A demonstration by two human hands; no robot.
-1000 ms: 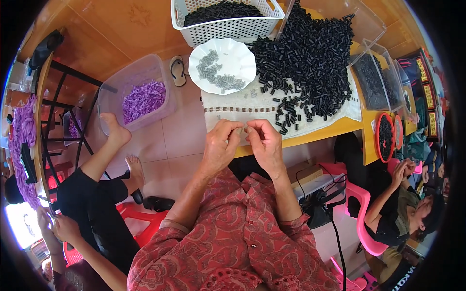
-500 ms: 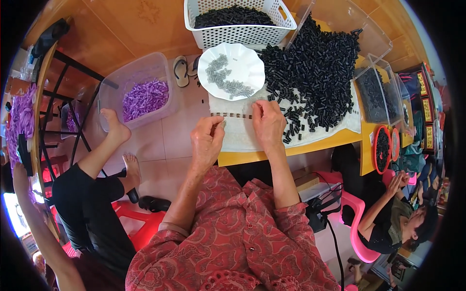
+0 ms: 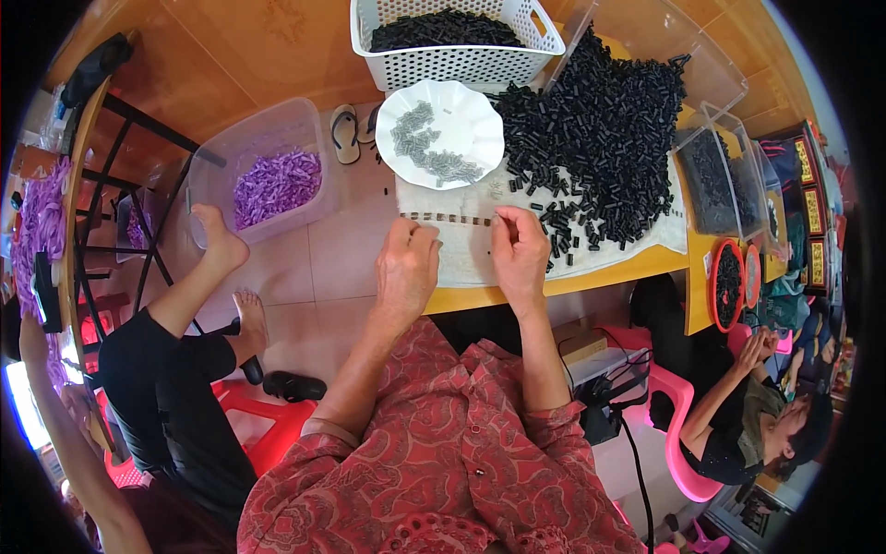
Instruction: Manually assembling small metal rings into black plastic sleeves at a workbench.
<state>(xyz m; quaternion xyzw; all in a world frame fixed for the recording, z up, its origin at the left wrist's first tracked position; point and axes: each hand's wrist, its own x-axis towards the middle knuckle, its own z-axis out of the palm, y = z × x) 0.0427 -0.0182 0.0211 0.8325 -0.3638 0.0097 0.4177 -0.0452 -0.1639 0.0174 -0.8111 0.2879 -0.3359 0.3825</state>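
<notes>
My left hand is over the near left part of a white cloth, its fingers curled down and together. To its right, my right hand has thumb and forefinger pinched close to the cloth. Whatever either hand holds is too small or hidden to make out. A row of small brown marks or pieces runs across the cloth between the hands. Just beyond stands a white scalloped plate with small clear pieces. A big heap of short black tube-like pieces spreads right of the plate, some lying loose near my right hand.
A white perforated basket of black pieces stands behind the plate. Clear bins sit at the yellow table's right. On the floor at left is a clear tub of purple pieces. People sit on both sides.
My left hand has shifted slightly right and turned its fingers downward. My right hand has moved a little right and nearer me. More of the brown row shows at its right end.
</notes>
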